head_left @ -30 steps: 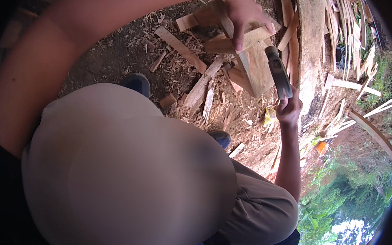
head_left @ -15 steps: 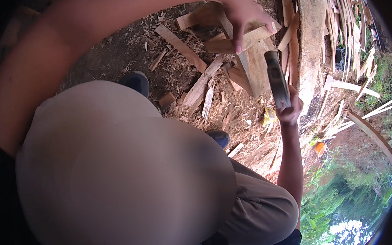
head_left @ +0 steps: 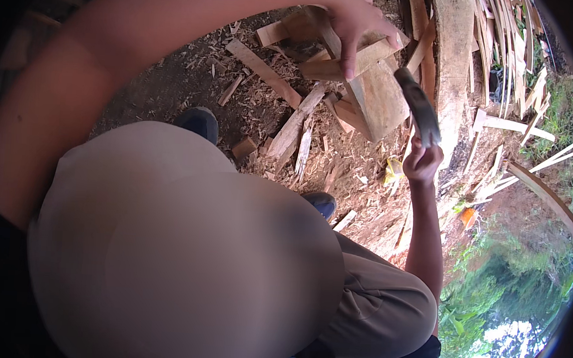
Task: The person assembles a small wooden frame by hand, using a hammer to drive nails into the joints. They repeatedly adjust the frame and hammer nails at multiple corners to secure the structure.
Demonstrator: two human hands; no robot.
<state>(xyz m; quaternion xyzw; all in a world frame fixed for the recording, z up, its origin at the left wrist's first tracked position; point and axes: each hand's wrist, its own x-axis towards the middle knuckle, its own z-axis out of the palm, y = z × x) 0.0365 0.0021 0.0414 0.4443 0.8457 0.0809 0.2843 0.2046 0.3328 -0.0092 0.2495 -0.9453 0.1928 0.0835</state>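
Note:
My left hand (head_left: 355, 27) grips a short wooden board (head_left: 369, 55), thumb on one side and fingertips over its far end. This board lies across the top of a wider wooden board (head_left: 381, 101) that stands at a slant among other pieces. In my right hand (head_left: 422, 164) is a claw hammer (head_left: 418, 107), its metal head raised just right of the wider board and apart from it. Most of the hammer's handle is hidden by its head and my fist. No nail can be made out.
A long thick timber (head_left: 453, 64) runs along the right. Beyond it lie many thin wood strips (head_left: 505, 35) and an axe-like tool (head_left: 513, 125). Offcuts (head_left: 265, 71) and shavings litter the ground around my shoes (head_left: 198, 122). A yellow wrapper (head_left: 394, 170) lies near my right wrist.
The hammer head has swung slightly right, away from the wider board, and tilted. My left hand and the board it grips have stayed nearly still.

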